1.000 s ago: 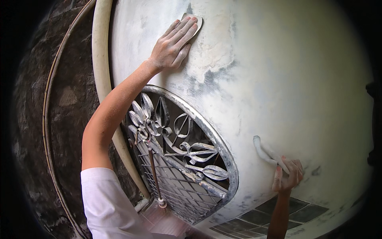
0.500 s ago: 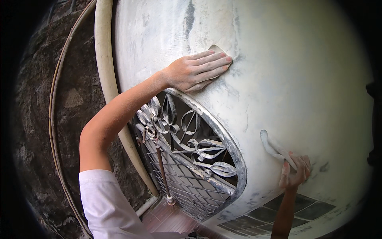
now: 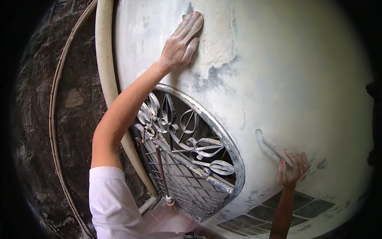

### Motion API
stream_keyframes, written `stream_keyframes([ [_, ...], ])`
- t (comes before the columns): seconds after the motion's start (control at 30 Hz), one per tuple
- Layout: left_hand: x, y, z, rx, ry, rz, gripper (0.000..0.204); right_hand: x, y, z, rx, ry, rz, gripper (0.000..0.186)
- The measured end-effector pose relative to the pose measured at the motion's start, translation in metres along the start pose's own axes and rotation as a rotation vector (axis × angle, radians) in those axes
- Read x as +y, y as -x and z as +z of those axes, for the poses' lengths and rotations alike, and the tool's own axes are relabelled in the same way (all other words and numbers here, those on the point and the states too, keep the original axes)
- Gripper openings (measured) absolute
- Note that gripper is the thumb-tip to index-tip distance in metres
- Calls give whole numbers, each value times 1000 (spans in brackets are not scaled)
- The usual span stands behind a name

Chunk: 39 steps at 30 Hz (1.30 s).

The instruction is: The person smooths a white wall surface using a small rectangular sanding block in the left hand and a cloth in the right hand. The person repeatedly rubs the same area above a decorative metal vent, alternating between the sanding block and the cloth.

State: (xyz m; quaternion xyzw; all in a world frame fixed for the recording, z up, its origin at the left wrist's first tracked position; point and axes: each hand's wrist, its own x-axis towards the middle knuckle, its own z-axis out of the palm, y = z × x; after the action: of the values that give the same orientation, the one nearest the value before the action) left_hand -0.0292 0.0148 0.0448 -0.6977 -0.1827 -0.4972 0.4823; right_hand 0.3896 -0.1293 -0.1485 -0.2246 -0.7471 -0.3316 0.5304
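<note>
High on the white plastered surface, my left hand presses a pale sanding sheet under straight fingers, which are coated in white dust. Grey streaks and a rough patch show around it. Lower right, my right hand has its fingers curled around a pale curved bar, which looks like a handle on the white surface; how it is attached cannot be made out. An oval opening with a flaking metal grille of leaf shapes lies between and below my hands.
A thick cream pipe and thin bent tubes run along a dark rough wall at left. A brown rod crosses the mesh. Dark square tiles are lower right, reddish tiled flooring at the bottom.
My left hand, with the sheet, went down and right half a second ago, and is now back up and left, fingers angled upward. My right hand stays on the curved bar.
</note>
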Motion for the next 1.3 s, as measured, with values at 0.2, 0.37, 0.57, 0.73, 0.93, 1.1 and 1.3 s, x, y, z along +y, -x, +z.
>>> stream_keyframes([
  [0.2,52,27,4,-48,41,11,55,0,-1,-4,-44,-3,1,28],
  [0.37,39,48,-9,-338,2,216,59,1,-1,-2,-44,-11,-19,30],
  [0.57,2,21,0,-87,-128,179,58,4,0,-5,-50,-16,-47,32],
  [0.73,27,32,-5,-176,-29,164,56,6,1,-6,-58,-2,-65,32],
  [0.93,-6,-22,-3,22,-61,-55,56,6,2,-5,-59,-16,-55,32],
  [1.1,15,-20,7,-205,-83,-257,57,7,3,-4,-18,-26,-70,29],
  [1.3,104,75,-2,-191,54,-45,62,5,3,-2,-18,-25,-67,28],
])
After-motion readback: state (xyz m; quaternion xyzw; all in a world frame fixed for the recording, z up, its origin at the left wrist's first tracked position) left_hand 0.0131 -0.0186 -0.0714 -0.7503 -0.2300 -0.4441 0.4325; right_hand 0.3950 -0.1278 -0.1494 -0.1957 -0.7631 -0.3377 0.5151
